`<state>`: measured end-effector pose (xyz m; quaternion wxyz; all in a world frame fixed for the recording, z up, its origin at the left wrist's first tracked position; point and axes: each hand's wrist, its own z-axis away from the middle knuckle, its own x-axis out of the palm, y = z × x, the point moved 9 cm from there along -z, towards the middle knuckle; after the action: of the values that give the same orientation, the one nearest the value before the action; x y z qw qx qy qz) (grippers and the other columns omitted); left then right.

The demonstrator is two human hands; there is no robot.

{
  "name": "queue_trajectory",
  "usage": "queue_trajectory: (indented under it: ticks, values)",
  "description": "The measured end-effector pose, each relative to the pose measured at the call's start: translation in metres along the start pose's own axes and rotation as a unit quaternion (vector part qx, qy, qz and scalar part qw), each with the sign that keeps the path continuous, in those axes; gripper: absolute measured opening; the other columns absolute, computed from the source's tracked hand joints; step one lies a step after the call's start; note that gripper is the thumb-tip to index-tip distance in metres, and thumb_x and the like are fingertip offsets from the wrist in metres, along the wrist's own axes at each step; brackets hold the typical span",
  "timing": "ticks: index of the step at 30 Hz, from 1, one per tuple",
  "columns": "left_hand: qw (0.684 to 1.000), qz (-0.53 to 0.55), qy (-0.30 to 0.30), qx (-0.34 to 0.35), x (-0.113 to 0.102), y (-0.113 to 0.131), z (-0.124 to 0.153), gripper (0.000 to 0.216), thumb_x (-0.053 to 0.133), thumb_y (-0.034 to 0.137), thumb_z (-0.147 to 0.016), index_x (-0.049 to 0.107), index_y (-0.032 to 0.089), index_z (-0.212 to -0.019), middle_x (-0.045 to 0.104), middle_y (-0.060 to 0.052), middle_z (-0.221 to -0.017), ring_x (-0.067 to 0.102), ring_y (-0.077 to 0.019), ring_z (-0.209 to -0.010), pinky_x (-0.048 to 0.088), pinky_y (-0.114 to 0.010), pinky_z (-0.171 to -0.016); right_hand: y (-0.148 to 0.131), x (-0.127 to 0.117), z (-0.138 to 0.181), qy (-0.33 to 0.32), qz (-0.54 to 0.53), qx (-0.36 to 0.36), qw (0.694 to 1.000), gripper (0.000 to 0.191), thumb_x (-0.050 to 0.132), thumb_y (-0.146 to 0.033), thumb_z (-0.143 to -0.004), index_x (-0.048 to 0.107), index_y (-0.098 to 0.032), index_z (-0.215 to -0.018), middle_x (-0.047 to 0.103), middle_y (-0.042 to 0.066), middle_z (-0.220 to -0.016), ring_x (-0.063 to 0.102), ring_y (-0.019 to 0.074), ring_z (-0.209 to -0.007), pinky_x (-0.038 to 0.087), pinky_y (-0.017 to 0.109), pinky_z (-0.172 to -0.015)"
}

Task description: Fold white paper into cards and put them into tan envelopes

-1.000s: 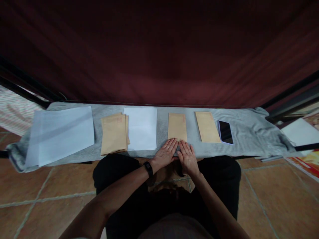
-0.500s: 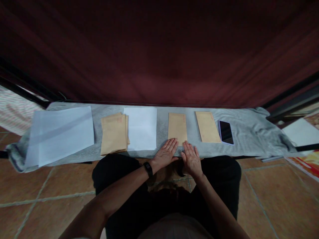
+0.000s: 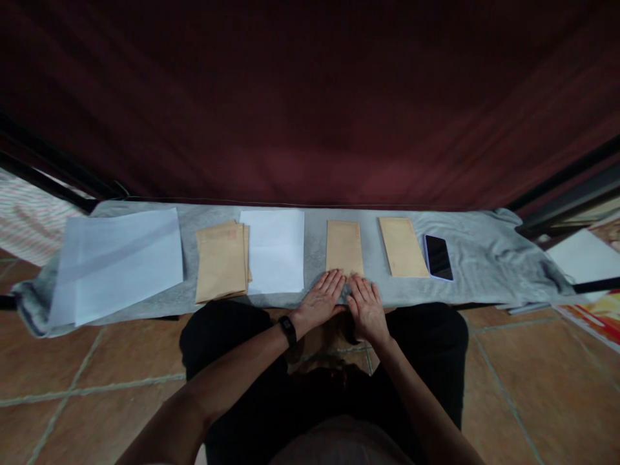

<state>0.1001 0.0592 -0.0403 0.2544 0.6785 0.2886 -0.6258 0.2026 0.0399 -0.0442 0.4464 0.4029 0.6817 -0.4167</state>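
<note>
A brown paper envelope [image 3: 344, 245] lies upright before me on the grey cloth [image 3: 316, 255], with faint red print near its top right corner. My left hand [image 3: 323, 297] rests flat with outstretched fingers over its lower left corner. On its lower right edge lie the fingertips of my right hand [image 3: 367, 309], also flat. The two hands nearly meet and cover the envelope's near edge. Just right of it is a second brown envelope [image 3: 403, 247], slightly tilted. To the left, a white paper stack [image 3: 276, 250] sits beside a pile of brown envelopes [image 3: 220, 261].
Larger white sheets [image 3: 123, 261] lie at the far left, reaching over the cloth's near edge. A phone [image 3: 438, 257] with a purple rim lies right of the second envelope. Behind the narrow surface hangs a dark red curtain [image 3: 310, 116]. Tiled floor [image 3: 523, 374] shows below.
My right hand has slid slightly left along the envelope's lower edge, closer to my left hand. The left hand and the papers stay where they were.
</note>
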Motion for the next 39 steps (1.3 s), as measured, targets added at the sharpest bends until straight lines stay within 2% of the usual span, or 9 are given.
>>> queue_trajectory:
  ticks: [4, 10, 18, 27, 39]
  values:
    - [1.000, -0.008, 0.001, 0.003, -0.001, 0.000, 0.000, 0.076, 0.046, 0.054, -0.099, 0.031, 0.003, -0.153, 0.024, -0.022, -0.163, 0.020, -0.0310, -0.152, 0.019, -0.049, -0.125, -0.005, 0.000, -0.001, -0.007, 0.006, -0.001, 1.000, 0.052, 0.032, -0.034, -0.106, 0.037, -0.015, -0.154, 0.040, 0.012, -0.158, 0.034, 0.0263, -0.148, 0.023, 0.050, -0.121]
    - [1.000, -0.009, 0.016, 0.000, -0.003, 0.000, 0.001, 0.076, 0.043, 0.057, -0.099, 0.032, 0.005, -0.153, 0.027, -0.022, -0.162, 0.022, -0.0305, -0.152, 0.020, -0.050, -0.124, 0.004, -0.002, 0.003, 0.007, 0.021, 0.015, 1.000, 0.054, 0.033, -0.035, -0.106, 0.033, -0.014, -0.156, 0.042, 0.013, -0.156, 0.037, 0.0265, -0.146, 0.025, 0.050, -0.120]
    - [1.000, -0.005, 0.027, 0.003, -0.006, 0.000, 0.002, 0.073, 0.051, 0.056, -0.097, 0.033, 0.016, -0.155, 0.028, -0.019, -0.162, 0.024, -0.0308, -0.152, 0.021, -0.051, -0.123, 0.016, -0.001, 0.008, 0.013, 0.020, 0.031, 0.999, 0.054, 0.031, -0.037, -0.107, 0.035, -0.013, -0.155, 0.043, 0.013, -0.156, 0.036, 0.0279, -0.146, 0.023, 0.052, -0.120]
    - [1.000, -0.004, 0.021, 0.003, -0.005, 0.001, 0.001, 0.073, 0.048, 0.055, -0.098, 0.033, 0.011, -0.155, 0.028, -0.018, -0.162, 0.021, -0.0300, -0.152, 0.018, -0.051, -0.124, -0.004, 0.009, -0.001, -0.007, -0.002, 0.007, 1.000, 0.055, 0.031, -0.038, -0.106, 0.033, -0.013, -0.155, 0.041, 0.013, -0.157, 0.033, 0.0257, -0.148, 0.023, 0.050, -0.121]
    - [1.000, 0.005, 0.014, -0.003, -0.005, -0.001, 0.004, 0.076, 0.048, 0.056, -0.098, 0.033, 0.006, -0.153, 0.026, -0.022, -0.162, 0.020, -0.0306, -0.152, 0.019, -0.049, -0.125, 0.013, 0.003, 0.007, 0.008, 0.026, 0.017, 0.999, 0.054, 0.034, -0.037, -0.106, 0.034, -0.013, -0.155, 0.042, 0.014, -0.156, 0.038, 0.0266, -0.145, 0.025, 0.049, -0.120]
